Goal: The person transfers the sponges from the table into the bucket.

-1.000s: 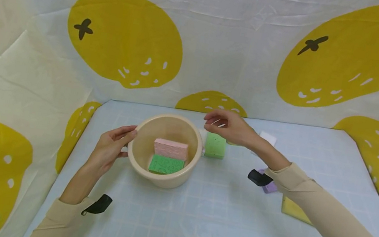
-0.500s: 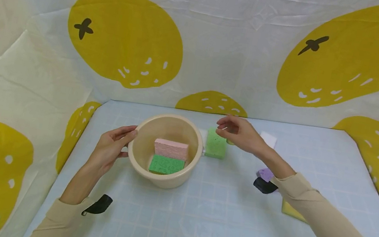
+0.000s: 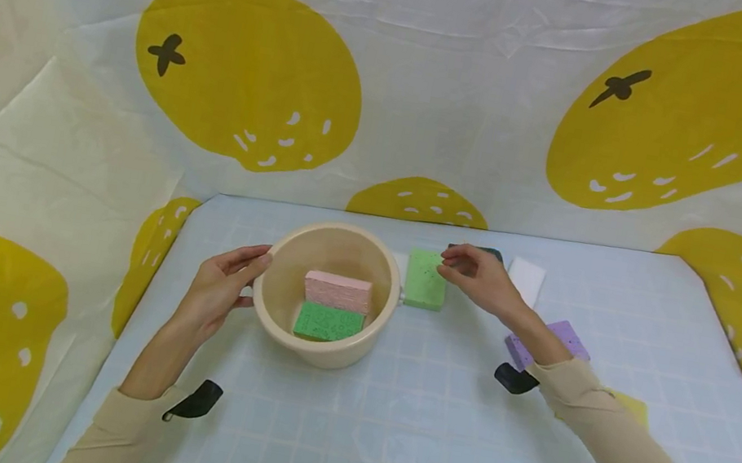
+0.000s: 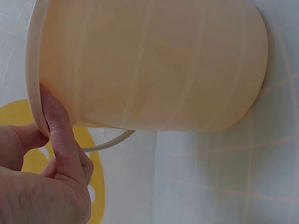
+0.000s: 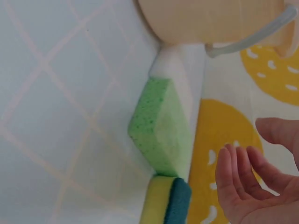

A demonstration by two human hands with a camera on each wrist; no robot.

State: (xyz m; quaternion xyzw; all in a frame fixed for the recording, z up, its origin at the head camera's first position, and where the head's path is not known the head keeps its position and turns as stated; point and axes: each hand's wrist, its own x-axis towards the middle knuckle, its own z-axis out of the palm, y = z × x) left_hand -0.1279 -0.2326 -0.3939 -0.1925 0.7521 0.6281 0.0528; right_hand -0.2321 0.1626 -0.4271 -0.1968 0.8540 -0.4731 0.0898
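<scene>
A beige bucket [image 3: 338, 353] stands on the table, with a pink sponge [image 3: 336, 292] and a green sponge [image 3: 328, 324] inside. My left hand [image 3: 215, 287] pinches the bucket's rim at its left side, thumb on one face and fingers on the other in the left wrist view. In the air over the table, right of the bucket, my right hand [image 3: 478, 278] holds nothing, its fingers loosely bent. Nearest to it are a light green sponge [image 3: 425, 280] and a sponge with yellow and dark green layers [image 5: 166, 200], partly hidden behind the hand in the head view.
A purple sponge [image 3: 564, 338] lies partly under the right forearm, as does a yellow piece [image 3: 630, 407]. A white block [image 3: 525, 279] lies behind the right wrist. Another white piece [image 5: 173, 65] sits between bucket and light green sponge. The bucket's handle [image 5: 257, 37] hangs down.
My right hand has moved right, away from the bucket, past the light green sponge. More of the purple sponge and the dark green layer now shows. The left hand and bucket have stayed put.
</scene>
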